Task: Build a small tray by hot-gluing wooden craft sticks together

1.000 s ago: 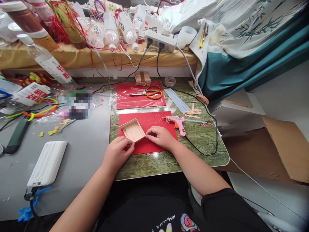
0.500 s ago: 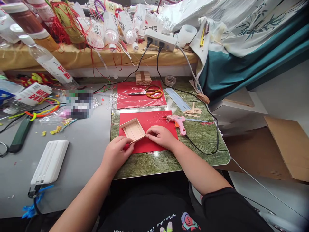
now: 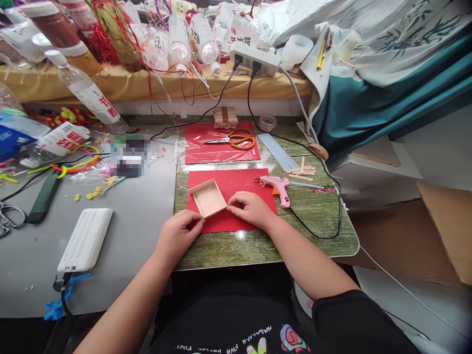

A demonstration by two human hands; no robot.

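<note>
Tray of wooden sticks over a red sheet, pinched along its near edge by the left hand at one corner and right hand at the other, thumbs and fingers nearly closed, near a pink glue gun.

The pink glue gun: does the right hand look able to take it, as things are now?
Probably yes. The glue gun lies close to the right hand with nothing visible between, though that hand should first release the wooden tray.
</note>
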